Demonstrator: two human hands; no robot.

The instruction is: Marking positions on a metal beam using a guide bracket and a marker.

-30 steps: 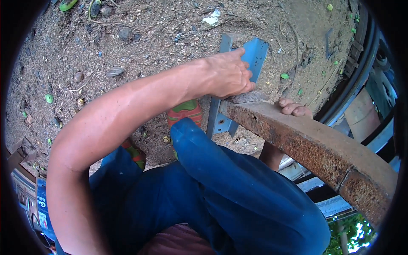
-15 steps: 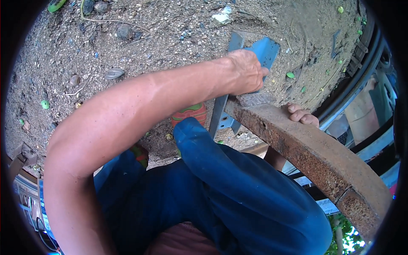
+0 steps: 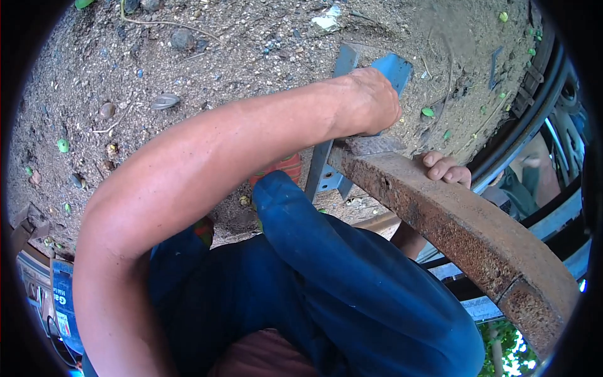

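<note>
My left hand (image 3: 372,103) is closed over a blue bent metal piece (image 3: 394,71), with its fingers curled under and mostly hidden. Below that hand, a grey-blue metal bar (image 3: 318,164) runs up toward the blue piece, and a bracket with holes (image 3: 331,179) shows at its lower part. A thick rusty steel beam (image 3: 452,220) slants from beside the bar down to the lower right. The fingertips of my right hand (image 3: 448,169) curl over the far edge of this beam, while its forearm (image 3: 408,240) passes beneath.
Gritty ground (image 3: 251,69) with stones, a shell-like piece (image 3: 165,102) and green leaves surrounds the work. My bent knee in blue trousers (image 3: 352,270) is close under the beam. A blue container (image 3: 65,301) stands at the left, and metal frames (image 3: 534,151) line the right.
My left hand has rolled slightly, so the finger that stuck out is now tucked away. My left elbow has shifted a little right. The right hand and beam stay nearly still.
</note>
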